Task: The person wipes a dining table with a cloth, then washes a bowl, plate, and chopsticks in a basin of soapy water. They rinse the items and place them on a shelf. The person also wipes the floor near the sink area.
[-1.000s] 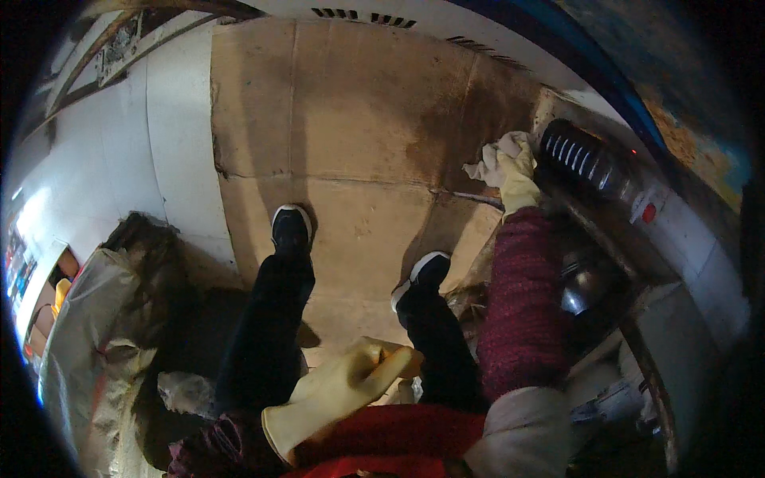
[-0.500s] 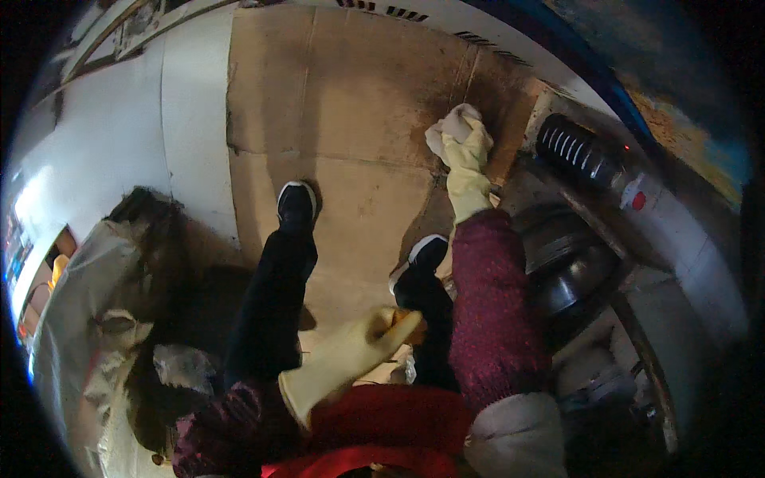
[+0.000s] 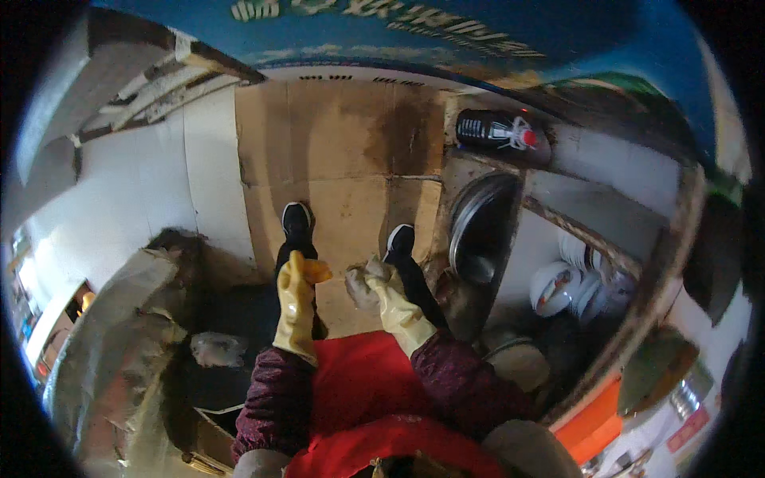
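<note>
Both my hands wear pale yellow rubber gloves and are held in front of my red apron [image 3: 358,366]. My right hand [image 3: 396,307] is closed round a bunched, greyish, damp-looking rag [image 3: 362,288], part of it sticking out past the fingers. Beside it, a short gap away, my left hand [image 3: 296,307] is closed, with an orange-brown patch [image 3: 320,272] at its fingers; what this is, I cannot make out. Below them lies a flattened cardboard sheet [image 3: 351,211] with a dark wet-looking stain at its far right.
On the right, wooden shelving [image 3: 586,231] holds a dark bottle with a red cap [image 3: 528,138], a large metal basin [image 3: 482,227] and stacked white bowls [image 3: 554,288]. A crumpled grey-green sack [image 3: 119,319] stands at the left. My shoes [image 3: 296,219] rest on the cardboard. A blue printed panel [image 3: 446,40] spans the far side.
My right hand has drawn back from the far right of the cardboard with the rag. My left hand has moved left and forward, its fingers now pointing away. The view has shifted, showing more shelving.
</note>
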{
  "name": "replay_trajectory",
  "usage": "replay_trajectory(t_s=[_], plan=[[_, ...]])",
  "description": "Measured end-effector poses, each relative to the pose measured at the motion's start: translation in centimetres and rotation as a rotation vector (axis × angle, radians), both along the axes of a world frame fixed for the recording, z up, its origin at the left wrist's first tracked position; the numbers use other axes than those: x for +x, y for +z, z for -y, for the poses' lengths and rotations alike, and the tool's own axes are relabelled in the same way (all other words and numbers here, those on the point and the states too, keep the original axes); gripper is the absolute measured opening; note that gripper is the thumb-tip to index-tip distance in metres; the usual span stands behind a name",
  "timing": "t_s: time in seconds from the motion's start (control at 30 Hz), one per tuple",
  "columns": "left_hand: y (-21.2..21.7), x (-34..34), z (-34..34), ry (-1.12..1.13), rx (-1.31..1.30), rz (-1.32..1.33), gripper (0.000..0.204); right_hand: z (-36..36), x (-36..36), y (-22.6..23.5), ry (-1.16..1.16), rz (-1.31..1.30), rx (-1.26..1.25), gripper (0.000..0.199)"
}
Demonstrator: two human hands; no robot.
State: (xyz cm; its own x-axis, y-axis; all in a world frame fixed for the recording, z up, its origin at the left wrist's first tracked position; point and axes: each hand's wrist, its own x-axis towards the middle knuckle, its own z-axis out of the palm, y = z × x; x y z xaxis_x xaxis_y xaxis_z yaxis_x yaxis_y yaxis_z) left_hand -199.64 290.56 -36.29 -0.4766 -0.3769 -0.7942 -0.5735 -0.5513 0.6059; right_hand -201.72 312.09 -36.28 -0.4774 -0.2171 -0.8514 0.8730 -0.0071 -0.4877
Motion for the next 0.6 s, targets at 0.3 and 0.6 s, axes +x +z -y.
replay_trajectory(t_s=[0.3,0.6], plan=[[10.5,8.1,10.4,-0.116,-0.05,-0.061,0.05,8.6,-5.4,11.6,-0.328,0.036,-1.301,0.027],[14.0,13.2,16.5,-0.275,-0.059,0.065,0.054,-2.6,-18.8,45.1,-0.149,-0.718,0.018,0.074]])
